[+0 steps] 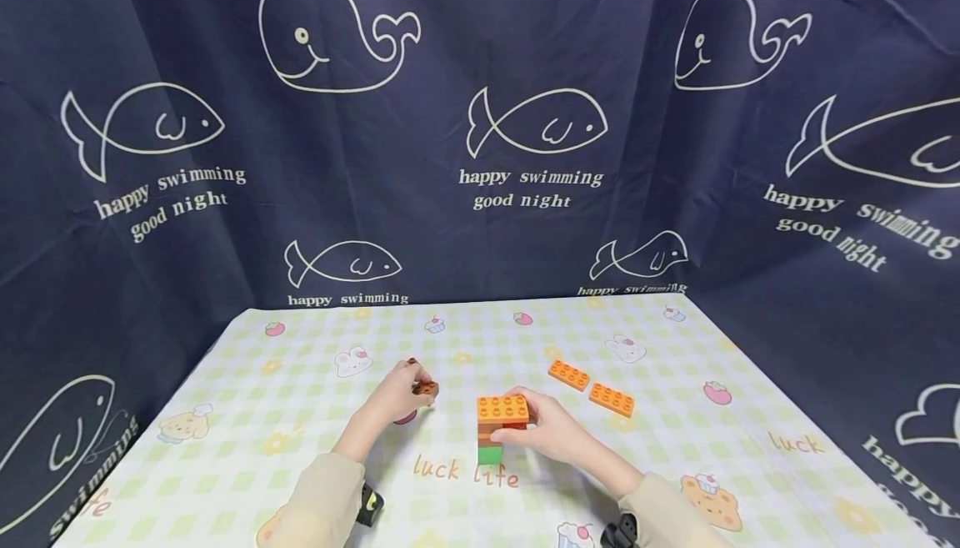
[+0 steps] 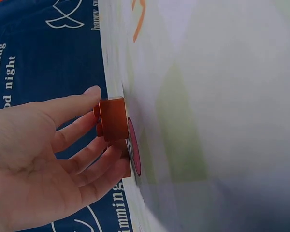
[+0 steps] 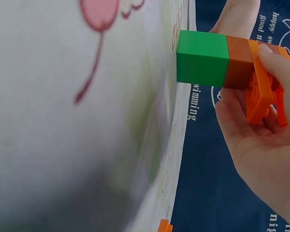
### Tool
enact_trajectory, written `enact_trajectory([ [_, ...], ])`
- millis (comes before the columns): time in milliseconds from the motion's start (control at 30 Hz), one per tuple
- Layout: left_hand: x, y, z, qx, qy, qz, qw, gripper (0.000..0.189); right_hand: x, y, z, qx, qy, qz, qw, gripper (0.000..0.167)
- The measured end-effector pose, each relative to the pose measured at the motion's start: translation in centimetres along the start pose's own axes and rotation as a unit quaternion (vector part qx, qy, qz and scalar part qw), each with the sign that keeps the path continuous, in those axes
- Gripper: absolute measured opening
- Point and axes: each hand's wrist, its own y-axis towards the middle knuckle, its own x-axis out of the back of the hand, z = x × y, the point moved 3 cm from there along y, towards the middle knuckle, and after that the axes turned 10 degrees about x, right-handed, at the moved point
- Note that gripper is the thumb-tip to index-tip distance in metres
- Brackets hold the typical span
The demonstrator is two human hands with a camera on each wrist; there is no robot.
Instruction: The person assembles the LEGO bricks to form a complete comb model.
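Note:
My left hand is at the left of the table, its thumb and fingers pinching a brown toy building brick close to the cloth. Another brown piece shows partly behind its lower fingers. Right of it, near the middle, a stack of building bricks stands upright: green at the bottom, brown above, orange layers higher up. My right hand grips the stack's upper part from the right, thumb on the near side. In the right wrist view, the green brick meets the cloth and orange plates jut out sideways under the thumb.
Two flat orange bricks, one farther back and one nearer, lie to the right beyond the right hand. A patterned cloth covers the table. Dark blue curtains hang behind and at both sides.

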Motion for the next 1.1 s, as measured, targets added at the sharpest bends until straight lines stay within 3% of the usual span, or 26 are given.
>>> enact_trajectory([
  [633, 0.2, -0.2, 0.0, -0.003, -0.014, 0.007, 0.9999, 0.023, 0.0, -0.1, 0.2, 0.002, -0.013, 0.0, 0.9999, 0.04],
  [933, 0.1, -0.2, 0.3, 0.022, -0.012, 0.03, 0.9992, 0.049, 0.0, -0.1, 0.2, -0.013, 0.007, -0.012, 0.9998, 0.05],
  [1100, 0.0, -0.3, 0.3, 0.041, -0.002, 0.042, 0.9983, 0.052, 0.0, -0.1, 1.1, -0.011, 0.025, -0.011, 0.9996, 0.043],
])
